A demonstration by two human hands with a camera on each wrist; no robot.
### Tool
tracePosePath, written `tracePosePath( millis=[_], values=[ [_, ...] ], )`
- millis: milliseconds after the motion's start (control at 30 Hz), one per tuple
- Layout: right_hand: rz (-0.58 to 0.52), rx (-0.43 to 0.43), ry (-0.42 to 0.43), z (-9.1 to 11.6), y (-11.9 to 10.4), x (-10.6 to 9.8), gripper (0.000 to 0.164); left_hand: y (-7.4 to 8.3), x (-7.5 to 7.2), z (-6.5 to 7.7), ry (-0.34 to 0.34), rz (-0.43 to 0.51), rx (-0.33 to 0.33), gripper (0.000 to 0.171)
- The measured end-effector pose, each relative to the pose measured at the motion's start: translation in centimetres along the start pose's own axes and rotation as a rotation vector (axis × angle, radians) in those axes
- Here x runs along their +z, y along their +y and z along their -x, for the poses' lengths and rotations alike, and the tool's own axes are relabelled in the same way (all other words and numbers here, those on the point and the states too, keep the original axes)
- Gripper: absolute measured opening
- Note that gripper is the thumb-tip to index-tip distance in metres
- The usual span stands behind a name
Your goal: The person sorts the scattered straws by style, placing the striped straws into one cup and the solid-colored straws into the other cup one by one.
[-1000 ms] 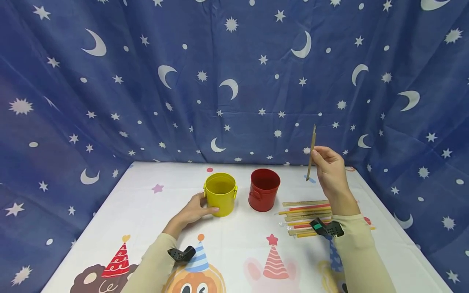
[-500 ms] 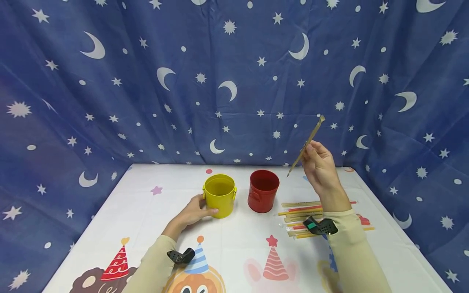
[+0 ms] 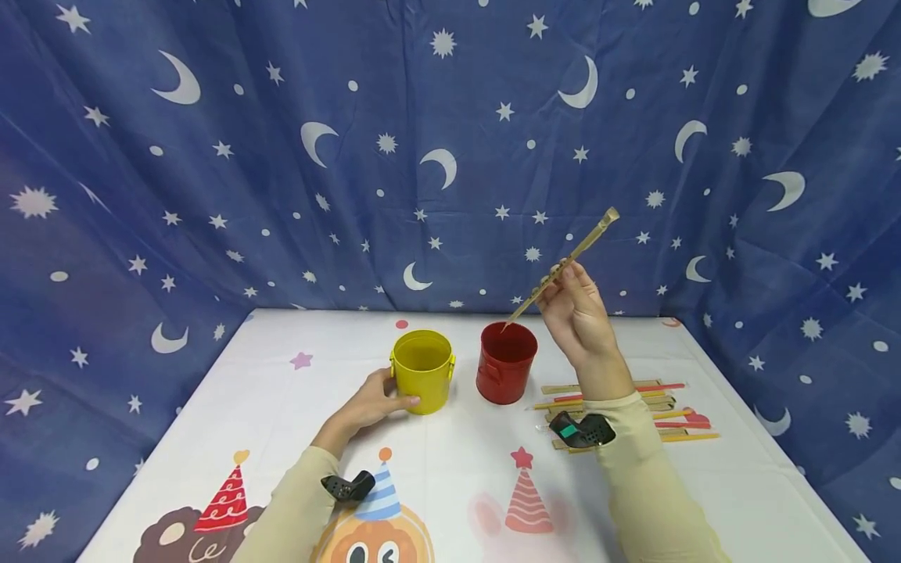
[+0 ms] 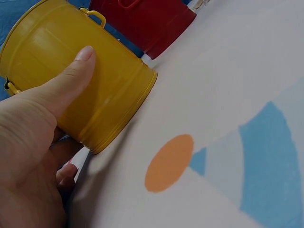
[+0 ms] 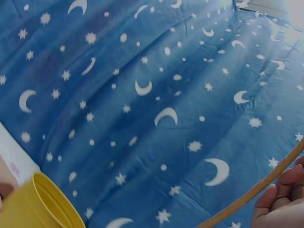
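My left hand (image 3: 375,403) holds the lower left side of a small yellow metal bucket (image 3: 431,387), thumb across its front and fingers curled behind it, as the left wrist view also shows. The bucket stands upright on the table, its little handle loops at the sides. Just right of it is a matching red bucket (image 3: 503,379). My right hand (image 3: 580,317) pinches a long thin straw in a brown paper wrapper (image 3: 563,266). The straw slants, its lower tip over the red bucket's mouth and its upper end pointing up and right.
Several more straws (image 3: 665,403), some brown-wrapped and others red or yellow in clear film, lie in a row under and beside my right forearm. A white printed tablecloth (image 3: 450,477) covers the table. A blue curtain (image 3: 338,234) with moons and stars hangs behind it.
My right hand has moved left with the straw, which has tilted from nearly upright to a slant, its lower tip coming over the red bucket. The left hand and both buckets have stayed put.
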State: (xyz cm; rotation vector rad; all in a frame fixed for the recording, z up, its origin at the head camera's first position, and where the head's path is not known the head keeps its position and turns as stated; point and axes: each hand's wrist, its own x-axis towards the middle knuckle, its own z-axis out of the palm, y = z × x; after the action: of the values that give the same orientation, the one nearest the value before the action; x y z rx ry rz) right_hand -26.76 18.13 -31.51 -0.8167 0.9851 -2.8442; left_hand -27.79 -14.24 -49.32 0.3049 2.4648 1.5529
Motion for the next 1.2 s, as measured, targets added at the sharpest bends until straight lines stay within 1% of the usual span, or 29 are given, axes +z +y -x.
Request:
tracePosePath(
  millis=[133,267,500,667,767,967,1067,1200],
  values=[
    [0.008,0.027,0.019,-0.6,1.2,0.9,0.007,0.3,-0.2,0.0,0.003,-0.015,0.012,0.091],
    [0.017,0.061,0.034,-1.0,2.6,1.7,0.005,0.4,-0.3,0.0,0.0,-0.02,-0.002,0.092],
    [0.023,0.146,0.055,-1.6,5.3,2.3,0.008,0.1,-0.3,0.1,0.0,-0.015,0.001,0.09],
    [0.017,0.198,0.093,-1.8,7.0,2.4,0.017,-0.1,-0.2,0.1,-0.004,-0.01,0.002,0.089],
    [0.019,0.221,0.126,-2.0,8.0,2.4,0.023,-0.3,-0.2,0.1,-0.009,-0.022,0.015,0.09],
    [0.014,0.273,0.211,-2.4,9.8,2.2,0.033,-0.2,-0.2,0.1,-0.005,-0.022,0.011,0.089],
    [0.027,0.303,0.254,-2.4,10.6,1.9,0.035,-0.1,-0.1,0.1,-0.005,-0.025,0.01,0.088],
    [0.09,0.343,0.289,-2.4,11.6,1.4,0.031,0.1,-0.1,0.2,-0.002,-0.037,0.007,0.088]
  ],
)
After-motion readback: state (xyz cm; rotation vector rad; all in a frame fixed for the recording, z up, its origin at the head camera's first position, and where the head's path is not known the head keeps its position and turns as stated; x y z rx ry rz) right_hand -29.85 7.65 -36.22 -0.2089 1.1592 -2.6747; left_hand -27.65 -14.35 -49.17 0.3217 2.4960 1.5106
